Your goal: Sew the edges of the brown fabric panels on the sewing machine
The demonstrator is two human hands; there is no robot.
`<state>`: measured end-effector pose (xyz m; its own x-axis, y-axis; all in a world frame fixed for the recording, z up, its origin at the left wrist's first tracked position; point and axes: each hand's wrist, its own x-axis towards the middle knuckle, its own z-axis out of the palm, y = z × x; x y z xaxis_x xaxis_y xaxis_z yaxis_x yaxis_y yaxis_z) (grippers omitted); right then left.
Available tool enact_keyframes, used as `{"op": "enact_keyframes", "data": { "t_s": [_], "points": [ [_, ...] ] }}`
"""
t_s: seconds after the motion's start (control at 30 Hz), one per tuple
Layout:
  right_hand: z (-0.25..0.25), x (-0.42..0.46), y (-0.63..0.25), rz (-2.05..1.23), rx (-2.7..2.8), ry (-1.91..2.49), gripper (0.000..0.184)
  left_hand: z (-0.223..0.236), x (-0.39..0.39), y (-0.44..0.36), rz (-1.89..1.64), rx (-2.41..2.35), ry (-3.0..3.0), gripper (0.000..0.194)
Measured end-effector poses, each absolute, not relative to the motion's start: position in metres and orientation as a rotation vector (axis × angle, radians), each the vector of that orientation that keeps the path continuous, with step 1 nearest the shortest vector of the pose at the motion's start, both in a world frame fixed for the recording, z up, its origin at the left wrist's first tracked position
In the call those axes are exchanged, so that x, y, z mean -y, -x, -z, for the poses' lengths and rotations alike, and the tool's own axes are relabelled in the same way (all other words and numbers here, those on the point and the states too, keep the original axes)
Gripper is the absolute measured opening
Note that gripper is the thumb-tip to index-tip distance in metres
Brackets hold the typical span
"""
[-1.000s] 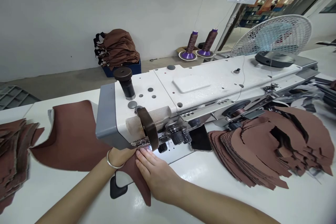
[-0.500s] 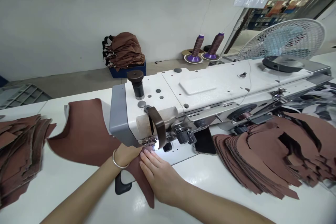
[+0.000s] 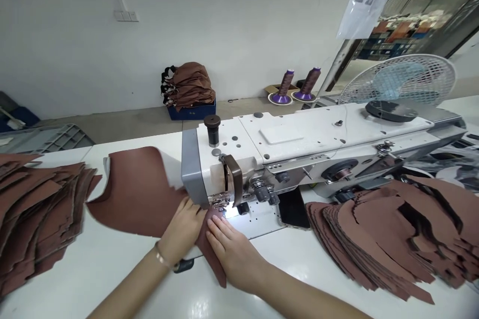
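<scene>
A white sewing machine [image 3: 224,137] stands before me, its lamp lighting the needle area. A narrow brown leather-like piece [image 3: 215,254] curves from beneath the presser foot [image 3: 220,202] toward me. My right hand [image 3: 235,254] lies on its right side, fingers stretched flat near the foot. Left of the foot, my left hand [image 3: 183,229], with a bracelet at the wrist, has its fingers bent over brown material; the fingertips are partly hidden. A broad brown panel [image 3: 138,194] spreads out behind that hand. Whether panel and narrow piece join is hidden.
Stacked brown pieces lie at the left [image 3: 45,209] and right [image 3: 366,234]. A black phone [image 3: 294,209] rests beside the machine bed. Thread cones [image 3: 286,84], a fan [image 3: 400,79] and a blue crate [image 3: 192,109] piled with brown items stand beyond.
The camera view has shifted, so the scene sits further right and lower. My left hand has drawn back from under the machine head and shows more. My right hand remains flat on the piece.
</scene>
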<state>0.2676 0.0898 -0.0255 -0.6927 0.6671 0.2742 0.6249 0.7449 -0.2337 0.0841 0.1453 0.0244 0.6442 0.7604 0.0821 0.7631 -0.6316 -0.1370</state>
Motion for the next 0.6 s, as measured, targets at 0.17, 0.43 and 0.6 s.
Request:
{"op": "enact_keyframes", "data": {
  "t_s": [0.17,0.43,0.6],
  "points": [
    [0.027,-0.086,-0.268,-0.123,2.627,0.909,0.044,0.020,-0.068,-0.032,0.222,1.436,2.402,0.046],
    [0.011,-0.077,-0.270,-0.001,2.720,0.692,0.040,0.045,-0.033,-0.030,0.044,1.419,2.233,0.054],
    [0.010,-0.073,-0.269,0.014,2.716,0.700,0.039,0.032,-0.046,-0.045,-0.058,1.450,2.164,0.045]
  ]
}}
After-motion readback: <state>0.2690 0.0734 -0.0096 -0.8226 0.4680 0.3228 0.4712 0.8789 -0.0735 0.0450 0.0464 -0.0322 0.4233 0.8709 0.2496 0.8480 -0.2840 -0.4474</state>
